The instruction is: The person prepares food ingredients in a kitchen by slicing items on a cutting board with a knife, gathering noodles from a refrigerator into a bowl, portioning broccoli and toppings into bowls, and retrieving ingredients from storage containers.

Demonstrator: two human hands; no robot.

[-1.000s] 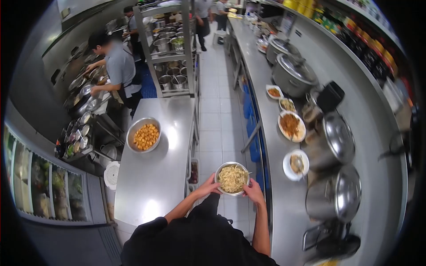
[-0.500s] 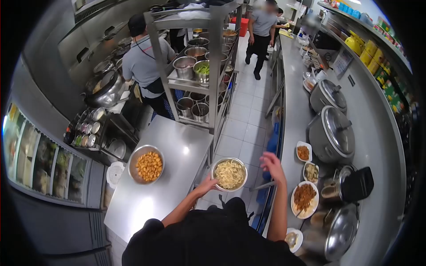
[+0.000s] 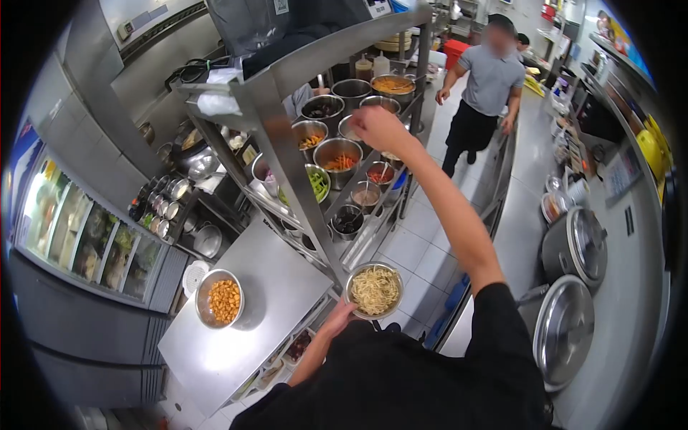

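My left hand [image 3: 337, 318] grips the rim of a metal bowl [image 3: 351, 276] in front of my body. Pale, thin strands [image 3: 376, 289], like noodles or bean sprouts, fill it. My right hand [image 3: 381, 129] is stretched forward over the pots on the rack, its fingers curled inward; whether anything is in them cannot be made out. Just under it is a metal pot [image 3: 350, 129], partly covered by the hand. Nearby stand a pot of orange-red strips [image 3: 339, 156] and a pot of green vegetable pieces [image 3: 317, 185].
A steel table [image 3: 276, 287] to the left bears a bowl of golden cubes [image 3: 223, 301]. The rack's steel post [image 3: 297, 168] rises close by. A person in a grey shirt [image 3: 486, 82] stands in the aisle. Large lidded cookers [image 3: 566, 337] line the right counter.
My right hand has swung from the right counter side forward and left over the rack pots. The view has turned and come nearer the rack; the bowl stays in my left hand.
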